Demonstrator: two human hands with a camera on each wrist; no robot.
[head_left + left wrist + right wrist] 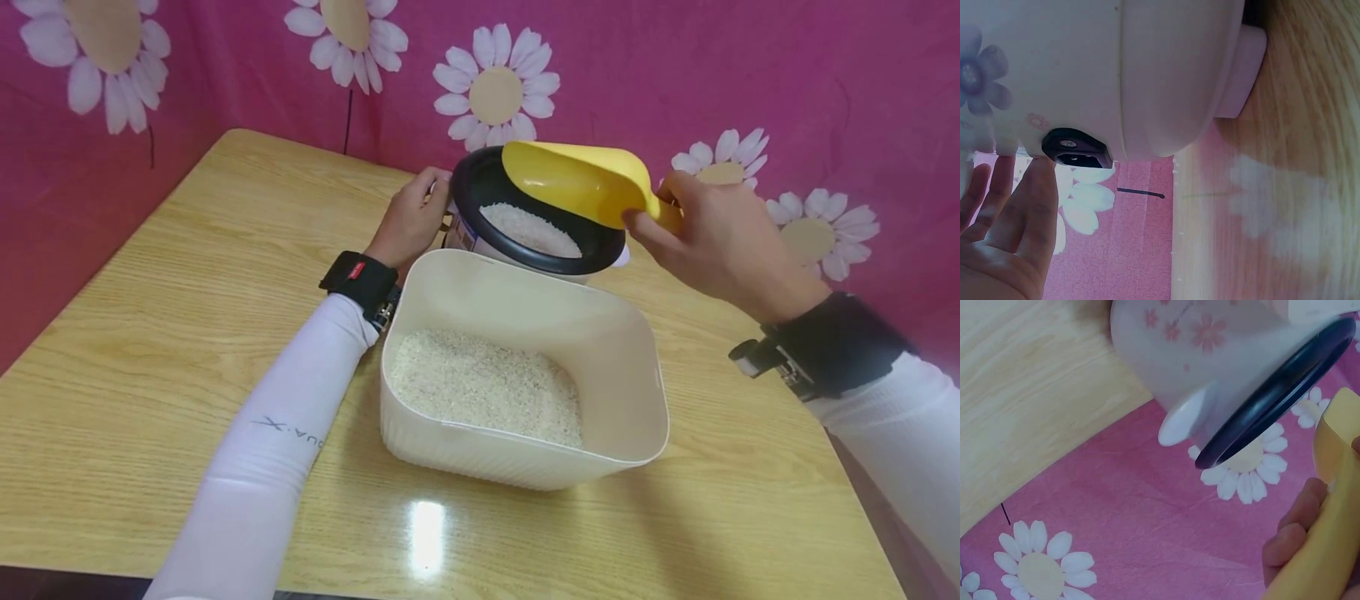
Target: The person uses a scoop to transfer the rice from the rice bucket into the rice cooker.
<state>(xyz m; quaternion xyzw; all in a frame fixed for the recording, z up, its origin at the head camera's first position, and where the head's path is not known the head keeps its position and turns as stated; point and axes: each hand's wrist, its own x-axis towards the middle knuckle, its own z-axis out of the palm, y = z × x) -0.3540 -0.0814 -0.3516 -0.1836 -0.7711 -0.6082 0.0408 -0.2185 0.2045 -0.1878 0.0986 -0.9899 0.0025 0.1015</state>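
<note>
My right hand (720, 233) grips the handle of a yellow scoop (577, 179), which is held tilted over the open rice cooker (468, 242). No rice shows in the visible part of its bowl. White rice (528, 229) lies inside the dark-rimmed cooker. On the cooker's left side, my left hand (411, 212) touches the outer wall. The left wrist view has its fairly straight fingers (1035, 206) against the wall beside a black power socket (1077, 149). Nearer to me, a cream plastic bin (525, 475) holds more rice (480, 383).
Both containers stand on a wooden table (187, 333), the bin right in front of the cooker. Behind the table hangs a pink cloth (615, 67) with white flowers. A white side handle (1185, 419) sticks out from the cooker's right side.
</note>
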